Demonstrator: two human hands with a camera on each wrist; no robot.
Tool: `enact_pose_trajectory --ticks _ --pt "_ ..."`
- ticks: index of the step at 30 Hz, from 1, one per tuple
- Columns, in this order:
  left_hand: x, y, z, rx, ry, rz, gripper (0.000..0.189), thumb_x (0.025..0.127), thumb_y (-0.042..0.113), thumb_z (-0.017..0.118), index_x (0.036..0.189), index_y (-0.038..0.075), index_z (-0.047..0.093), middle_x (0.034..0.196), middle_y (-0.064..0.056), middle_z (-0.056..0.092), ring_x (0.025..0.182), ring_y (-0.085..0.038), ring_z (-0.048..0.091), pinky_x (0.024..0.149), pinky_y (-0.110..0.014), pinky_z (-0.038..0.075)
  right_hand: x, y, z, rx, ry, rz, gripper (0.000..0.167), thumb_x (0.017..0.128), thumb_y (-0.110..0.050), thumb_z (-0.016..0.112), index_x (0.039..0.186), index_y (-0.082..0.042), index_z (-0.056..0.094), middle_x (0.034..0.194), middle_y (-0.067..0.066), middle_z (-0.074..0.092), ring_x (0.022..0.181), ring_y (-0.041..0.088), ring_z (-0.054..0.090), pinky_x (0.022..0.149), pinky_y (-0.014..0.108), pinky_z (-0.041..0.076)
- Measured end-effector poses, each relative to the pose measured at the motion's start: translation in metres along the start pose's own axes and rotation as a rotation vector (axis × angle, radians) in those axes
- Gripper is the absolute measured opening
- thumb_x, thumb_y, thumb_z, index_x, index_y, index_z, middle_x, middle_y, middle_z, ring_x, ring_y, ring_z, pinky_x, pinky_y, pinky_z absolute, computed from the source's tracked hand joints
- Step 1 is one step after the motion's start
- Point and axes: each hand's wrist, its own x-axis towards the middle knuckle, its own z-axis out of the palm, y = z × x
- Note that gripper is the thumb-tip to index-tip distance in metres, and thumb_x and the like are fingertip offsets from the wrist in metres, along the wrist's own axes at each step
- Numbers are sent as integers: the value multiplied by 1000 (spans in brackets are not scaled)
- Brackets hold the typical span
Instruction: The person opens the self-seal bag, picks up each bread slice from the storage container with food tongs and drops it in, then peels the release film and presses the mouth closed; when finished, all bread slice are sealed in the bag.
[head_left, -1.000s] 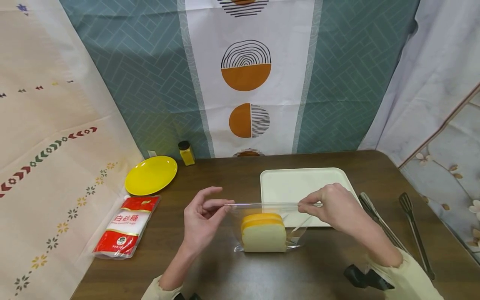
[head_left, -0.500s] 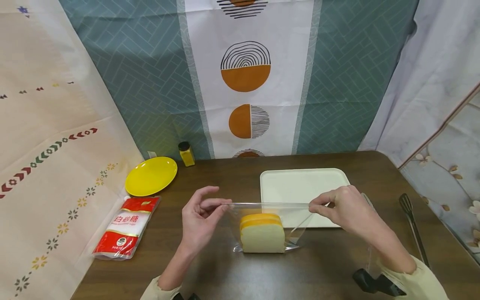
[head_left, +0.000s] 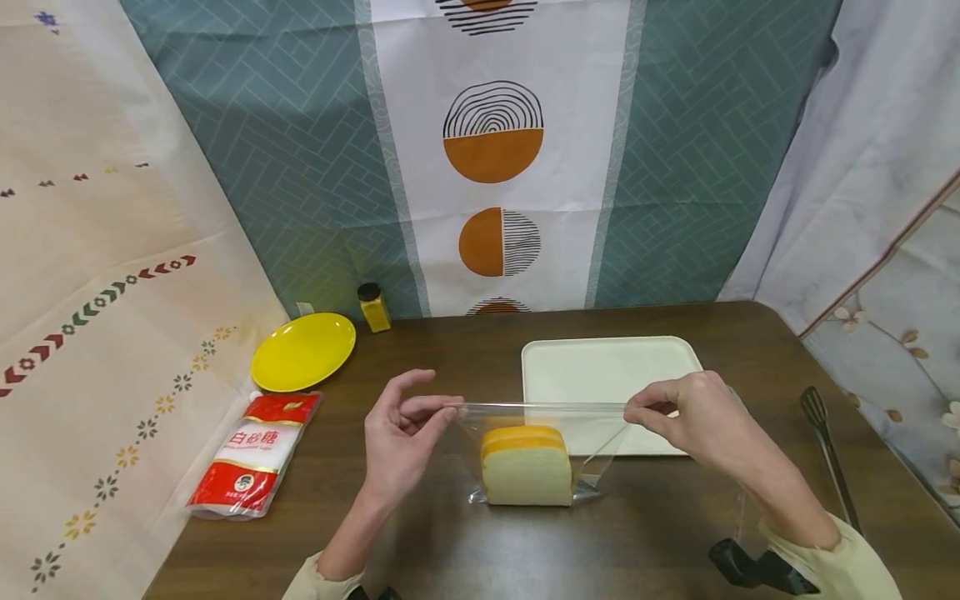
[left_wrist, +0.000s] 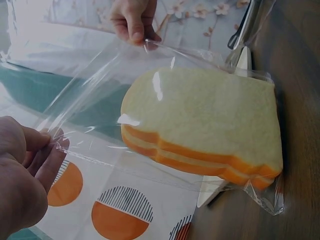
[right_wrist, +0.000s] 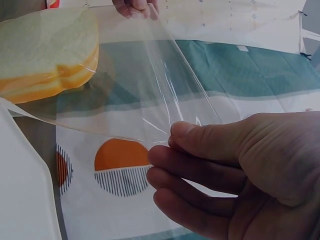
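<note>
Head view: left hand and right hand each pinch one clear bag's top edge taut; two bread slices inside, bare table in front.

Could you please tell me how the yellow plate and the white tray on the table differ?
The yellow plate is round and bright yellow; the white tray is rectangular with rounded corners and cream white. The plate lies at the table's far left by a spice jar; the tray lies right of centre, behind the bread bag. The tray is larger. Both lie flat with nothing on them.
</note>
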Motion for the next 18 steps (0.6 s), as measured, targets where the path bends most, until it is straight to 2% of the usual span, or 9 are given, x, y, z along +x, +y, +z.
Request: enact_pose_trajectory --ticks 8,15,18 --pt "-1 2 -2 -34 0 12 48 84 -14 72 126 -5 52 99 -21 73 85 -24 74 80 -34 58 -2 -1 0 14 30 -33 13 80 -10 84 82 -21 78 74 -20 68 66 -3 60 60 25 50" --pt "-5 5 -8 -37 14 11 45 83 -14 72 123 -4 54 98 -20 74 83 -25 74 79 -36 58 -4 -8 -1 13 -1 16 14 83 -14 82 83 -27 76 76 -24 67 70 -3 61 62 25 50" --pt "-7 8 -12 -38 17 20 45 84 -15 71 123 -5 54 99 -20 74 83 -25 74 79 -36 58 -4 -11 2 46 0 -15 16 83 -11 81 83 -26 76 77 -24 66 71 -2 62 64 24 51"
